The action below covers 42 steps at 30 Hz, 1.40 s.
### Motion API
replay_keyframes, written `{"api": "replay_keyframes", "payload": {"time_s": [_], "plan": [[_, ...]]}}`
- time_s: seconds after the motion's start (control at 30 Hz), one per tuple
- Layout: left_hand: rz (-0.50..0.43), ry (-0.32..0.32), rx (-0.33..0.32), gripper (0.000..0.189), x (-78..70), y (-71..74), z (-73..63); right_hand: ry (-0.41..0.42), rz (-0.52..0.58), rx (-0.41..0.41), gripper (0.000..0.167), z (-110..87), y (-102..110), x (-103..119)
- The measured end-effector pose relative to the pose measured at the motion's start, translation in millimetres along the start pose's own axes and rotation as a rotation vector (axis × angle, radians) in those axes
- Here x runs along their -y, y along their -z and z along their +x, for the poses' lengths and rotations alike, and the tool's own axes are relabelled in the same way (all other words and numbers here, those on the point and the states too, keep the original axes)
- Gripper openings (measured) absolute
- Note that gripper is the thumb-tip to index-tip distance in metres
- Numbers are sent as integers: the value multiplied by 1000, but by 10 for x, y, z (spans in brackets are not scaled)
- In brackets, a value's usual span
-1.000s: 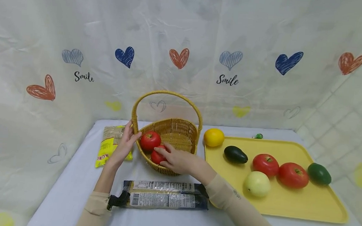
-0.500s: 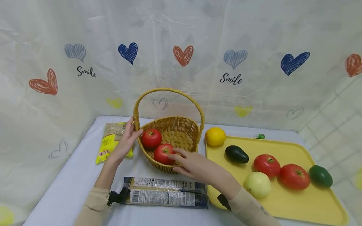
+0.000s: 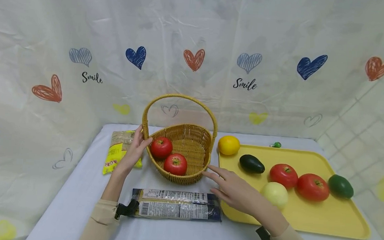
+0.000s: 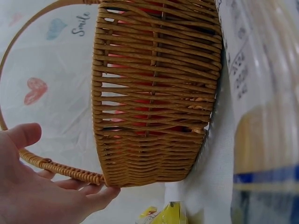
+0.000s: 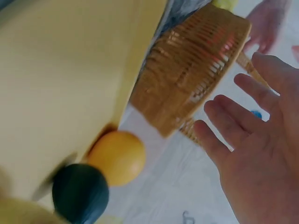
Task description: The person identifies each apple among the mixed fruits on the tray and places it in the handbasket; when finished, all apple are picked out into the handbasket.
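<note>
**Red fruits (image 3: 175, 164) sit in the basket (image 3: 193, 151), between the two hands**

The left hand (image 3: 132, 155) is at the basket's side, its thumb and fingers parted in a V around the foot of the handle (image 3: 181, 96). Its fingers lie behind the handle, touching the wicker. One red fruit is just inside the rim beside that thumb; the other sits nearer the person, farther along toward the right hand (image 3: 235, 190). In the left wrist view, red shows through the weave beyond the left fingertips.

The right hand holds nothing. Its fingers are spread wide, the tips by the basket's near right rim; whether they touch it I cannot tell. The nearer red fruit is to the left of those fingertips, across the rim.

Under and past the right hand lies the tray (image 3: 332, 219). The lemon (image 3: 229, 145) and avocado (image 3: 251, 164) are beyond that hand, and the pale fruit (image 3: 275, 194) is next to its wrist. To the wrist's right are two tomatoes (image 3: 313, 187), then the green fruit (image 3: 340, 186).

The packet (image 3: 177, 205) lies between the wrists, and the bag (image 3: 115, 155) shows on both sides of the left hand.
</note>
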<state>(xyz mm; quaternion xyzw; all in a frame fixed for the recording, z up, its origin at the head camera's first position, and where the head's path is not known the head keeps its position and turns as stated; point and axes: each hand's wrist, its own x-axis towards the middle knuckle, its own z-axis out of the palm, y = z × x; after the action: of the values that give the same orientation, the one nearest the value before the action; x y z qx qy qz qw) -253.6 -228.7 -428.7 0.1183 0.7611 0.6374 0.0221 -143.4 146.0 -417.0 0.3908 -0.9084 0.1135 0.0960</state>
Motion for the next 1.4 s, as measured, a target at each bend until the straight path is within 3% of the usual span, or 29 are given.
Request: {"api": "replay_keyframes", "payload": {"time_s": [0.2,0.37,0.53,0.7,0.83,1.07,1.4], "plan": [[0,2,-7,74,0,-9,-6,-143,37,-52,51,-329,113,-166],[13,8,-8,75,-8,-4,-19,-203,3,-112,54,-539,210,-306],[16,13,-4,75,-1,-14,-38,-236,-39,-182,55,-780,279,-591],[23,-1,-3,75,-27,-4,-16,-336,5,-262,60,-1079,294,-865],[20,-13,-4,74,-35,-4,2,-409,22,-251,57,-1257,263,-1023],[17,11,-6,75,-25,-9,-13,-498,-94,-254,64,-1486,222,-1211],[25,19,-6,76,-36,-20,-30,-676,-97,-171,59,-1716,216,-1323]]}}
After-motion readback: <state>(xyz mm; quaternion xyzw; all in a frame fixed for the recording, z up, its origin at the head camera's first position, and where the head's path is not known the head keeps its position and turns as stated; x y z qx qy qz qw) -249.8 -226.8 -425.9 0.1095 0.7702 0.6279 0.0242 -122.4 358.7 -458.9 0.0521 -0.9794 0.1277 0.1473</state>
